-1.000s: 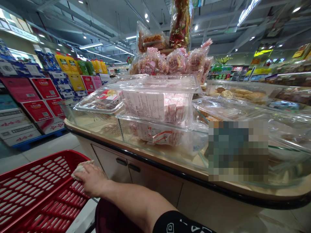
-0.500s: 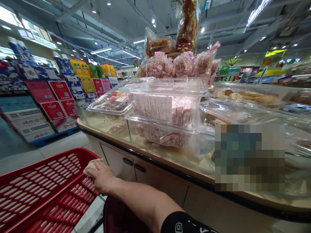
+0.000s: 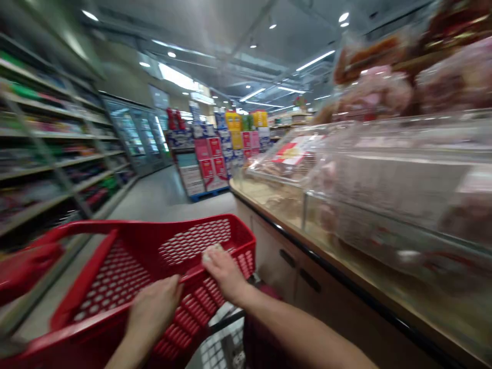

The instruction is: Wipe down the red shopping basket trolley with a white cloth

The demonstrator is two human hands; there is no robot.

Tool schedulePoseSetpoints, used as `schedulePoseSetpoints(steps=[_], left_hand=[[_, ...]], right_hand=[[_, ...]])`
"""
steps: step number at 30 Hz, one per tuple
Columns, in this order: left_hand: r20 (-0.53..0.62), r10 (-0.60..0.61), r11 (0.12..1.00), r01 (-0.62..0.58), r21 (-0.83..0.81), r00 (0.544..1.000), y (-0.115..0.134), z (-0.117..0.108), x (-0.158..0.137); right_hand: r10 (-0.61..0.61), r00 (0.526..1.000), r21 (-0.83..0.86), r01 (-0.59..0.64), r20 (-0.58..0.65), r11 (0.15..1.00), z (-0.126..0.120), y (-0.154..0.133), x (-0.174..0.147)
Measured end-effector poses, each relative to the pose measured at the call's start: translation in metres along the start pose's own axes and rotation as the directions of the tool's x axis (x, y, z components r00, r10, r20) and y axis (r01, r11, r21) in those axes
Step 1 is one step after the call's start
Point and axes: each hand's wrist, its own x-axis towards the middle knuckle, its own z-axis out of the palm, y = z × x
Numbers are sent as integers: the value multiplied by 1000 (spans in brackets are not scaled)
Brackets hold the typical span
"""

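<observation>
A red plastic shopping cart basket (image 3: 134, 225) with lattice sides fills the lower left. My left hand (image 3: 156, 307) is closed over its near rim, blurred by motion. On the same rim, farther forward and right, lies my right hand (image 3: 226, 274), fingers bent over the edge. A small pale crumpled thing (image 3: 213, 249), like a cloth or tissue, shows under its fingertips; blur hides its exact kind. Inside the basket, the visible part is bare red lattice.
Close on my right runs a counter (image 3: 282, 228) with a dark edge, bearing clear plastic boxes (image 3: 384, 179) and bagged snacks (image 3: 376, 95). Ahead stand stacked drink cartons (image 3: 209, 159) on a blue pallet (image 3: 209, 193). Store shelves (image 3: 57, 133) line the left, beside an aisle floor (image 3: 154, 192).
The view has swung left, so the counter sits farther right and the aisle shows. My left hand has come into view on the cart's rim; my right hand stays at the rim.
</observation>
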Motion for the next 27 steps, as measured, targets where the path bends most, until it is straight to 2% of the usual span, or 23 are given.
schedulePoseSetpoints(steps=[1, 3, 5, 6, 7, 9, 12, 14, 15, 18, 20, 24, 25, 27], left_hand=[[35, -52, 996, 49, 71, 998, -11, 0, 1], [49, -55, 994, 50, 102, 997, -24, 2, 3], [36, -79, 992, 75, 103, 996, -27, 6, 5], [30, -84, 992, 80, 98, 996, -26, 8, 5], [27, -86, 992, 83, 93, 996, -25, 9, 6], [33, -93, 992, 90, 91, 995, -24, 10, 6], [65, -105, 989, 98, 107, 992, -30, 7, 6], [47, -86, 988, 79, 129, 995, -40, 1, 3], [21, -86, 985, 82, 154, 996, -46, -2, 0], [-23, -134, 954, 135, 268, 991, -65, -10, -6], [12, -150, 943, 139, 303, 989, -73, -11, -7], [12, -130, 952, 121, 280, 991, -75, -9, 3], [4, -126, 954, 121, 274, 992, -74, -8, 6], [-6, -118, 959, 115, 257, 993, -72, -6, 10]], right_hand=[[-6, 1000, -4, 6, 0, 1000, 2, 16, -9], [26, 999, -39, -27, -33, 999, 8, 61, -25], [164, 981, -77, -172, -99, 982, 18, 96, -32], [224, 964, -83, -237, -144, 968, 23, 103, -33], [247, 953, -69, -262, -174, 963, 28, 100, -32], [234, 949, -25, -244, -209, 969, 37, 75, -27], [92, 983, 28, -89, -158, 996, 42, 39, -18], [14, 996, 37, -11, -87, 999, 38, 45, -16], [20, 997, 30, -18, -69, 999, 34, 57, -18], [188, 976, 7, -188, -107, 982, 30, 88, -22], [229, 963, 36, -226, -140, 973, 34, 80, -18], [70, 991, 124, -56, -113, 991, 48, 24, 4], [38, 994, 127, -25, -101, 992, 49, 20, 8], [24, 998, 108, -17, -62, 994, 47, 33, 8]])
